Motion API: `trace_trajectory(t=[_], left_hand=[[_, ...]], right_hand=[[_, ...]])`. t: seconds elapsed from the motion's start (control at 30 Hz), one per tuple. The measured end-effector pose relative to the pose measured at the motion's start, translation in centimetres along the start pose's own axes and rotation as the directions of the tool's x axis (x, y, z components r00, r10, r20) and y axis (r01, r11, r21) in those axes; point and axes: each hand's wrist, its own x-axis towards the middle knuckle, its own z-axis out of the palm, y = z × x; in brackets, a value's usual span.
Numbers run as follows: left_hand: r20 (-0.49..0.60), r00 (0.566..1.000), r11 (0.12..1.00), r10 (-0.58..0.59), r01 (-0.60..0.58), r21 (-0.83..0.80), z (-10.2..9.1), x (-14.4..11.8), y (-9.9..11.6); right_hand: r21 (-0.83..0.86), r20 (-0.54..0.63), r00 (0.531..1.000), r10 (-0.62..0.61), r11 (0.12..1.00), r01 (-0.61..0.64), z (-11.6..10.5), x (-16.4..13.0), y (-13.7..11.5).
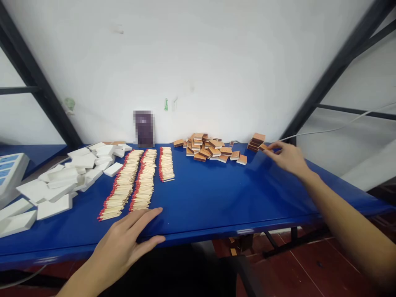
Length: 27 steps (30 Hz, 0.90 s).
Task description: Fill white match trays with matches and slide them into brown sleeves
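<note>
My right hand [286,156] reaches to the back right of the blue table and pinches a brown matchbox [264,147] between thumb and fingers. That box is right beside a small stack of matchboxes [256,140]; whether they touch, I cannot tell. At the front edge rests my left hand [130,233], thumb and fingers apart, holding nothing. Just beyond its fingers lie rows of red-tipped matches [144,181], with a shorter row of matches [167,164] to their right. A loose heap of brown matchbox sleeves or boxes [210,148] sits at the back middle.
White open matchbox trays [62,181] are piled on the left of the blue table [201,202]. A blurred dark object [144,128] leans on the white wall. Dark metal posts [328,78] slant at both sides. A white cable [334,128] runs along the right.
</note>
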Motion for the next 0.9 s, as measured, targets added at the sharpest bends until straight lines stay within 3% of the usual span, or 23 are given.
trace_trajectory(t=[0.13, 0.27, 0.67, 0.8, 0.9], left_hand=[[-0.018, 0.999, 0.999, 0.033, -0.033, 0.021, -0.2, 0.2, 0.0], [-0.032, 0.999, 0.999, 0.043, -0.042, 0.032, -0.2, 0.3, 0.0], [-0.042, 0.997, 0.998, 0.062, -0.061, 0.027, -0.2, 0.3, 0.1], [-0.092, 0.994, 0.998, 0.064, -0.064, -0.005, -0.1, 0.2, 0.3], [-0.169, 0.985, 0.997, 0.027, -0.04, -0.07, -0.6, -0.1, 0.5]], right_hand=[[-0.059, 0.126, 0.991, -0.037, 0.997, 0.044, 3.6, 0.9, -0.4], [-0.12, 0.125, 0.99, -0.06, 0.99, 0.075, 5.6, 2.3, -0.5], [-0.157, 0.038, 0.999, -0.016, 0.987, 0.022, 7.0, 3.8, 0.8], [-0.125, -0.017, 1.0, -0.015, 0.992, 0.013, 6.5, 2.9, 0.6], [-0.077, -0.038, 0.996, -0.079, 0.994, 0.076, 5.8, 1.8, -0.2]])
